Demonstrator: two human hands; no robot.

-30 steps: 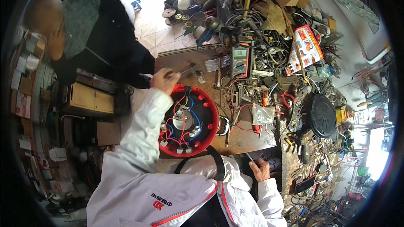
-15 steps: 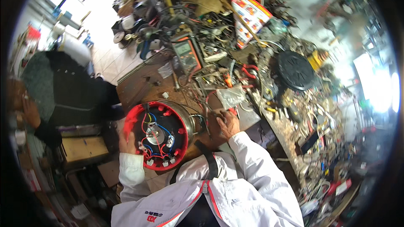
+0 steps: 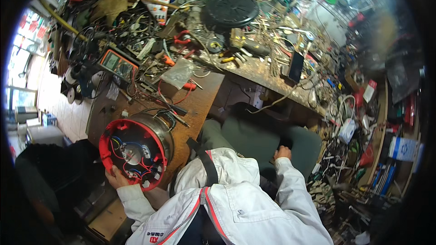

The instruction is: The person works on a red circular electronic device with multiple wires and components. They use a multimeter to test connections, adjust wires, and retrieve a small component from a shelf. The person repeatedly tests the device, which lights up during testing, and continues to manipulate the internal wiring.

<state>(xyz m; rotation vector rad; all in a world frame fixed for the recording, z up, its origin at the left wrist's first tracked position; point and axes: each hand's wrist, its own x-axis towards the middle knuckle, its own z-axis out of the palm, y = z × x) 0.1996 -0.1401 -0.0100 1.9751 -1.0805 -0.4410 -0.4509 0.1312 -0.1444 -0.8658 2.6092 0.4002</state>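
My left hand grips the red plastic rim of a round metal electric appliance, lying on its side at the front of the wooden bench. Its open underside shows red and blue wires, white connectors and a silvery disc. My right hand is at my right side, over a dark grey padded seat. Its fingers look curled at a black patch on the seat; what they hold, if anything, I cannot make out. Beyond the appliance lie a red-handled tool and a test probe.
An orange-framed multimeter lies at the bench's left. Behind are red-handled pliers, a clear plastic bag, a black round lid and a black phone-like slab. Heaped cables and parts cover the back and right.
The view has swung to the right. My right hand has left the bench by the red-handled tool and moved to the seat at my right. My left hand stays on the appliance's rim, now lower.
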